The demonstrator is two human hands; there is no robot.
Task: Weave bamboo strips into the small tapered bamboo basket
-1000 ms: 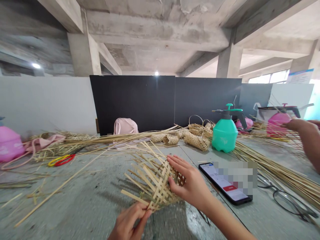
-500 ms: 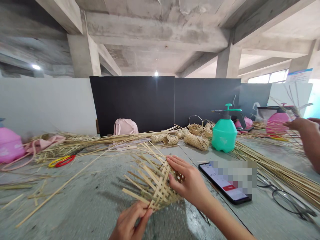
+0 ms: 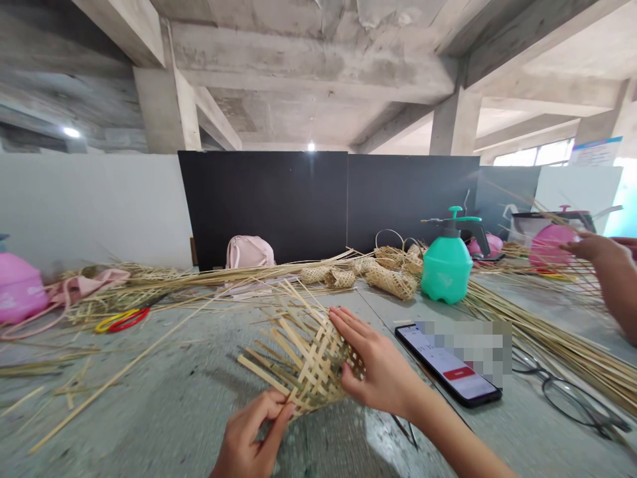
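A partly woven bamboo basket (image 3: 316,365) is held just above the grey table, its loose strip ends fanning out to the upper left. At its lower left corner my left hand (image 3: 256,428) pinches the edge between thumb and fingers. My right hand (image 3: 375,362) wraps over the basket's right side, fingers along the top and thumb on the near face. The part of the weave under the right palm is hidden.
Right of my hands lie a phone (image 3: 450,368) and eyeglasses (image 3: 572,395). Behind stand a green spray bottle (image 3: 446,269) and woven pieces (image 3: 393,282). Scissors (image 3: 124,320) and loose bamboo strips (image 3: 124,368) lie left. A co-worker's hand (image 3: 600,255) holds strips at far right.
Both hands and the basket have shifted slightly; the left hand and the loose strip ends moved a little left. The co-worker's strips at the right have swung to another angle.
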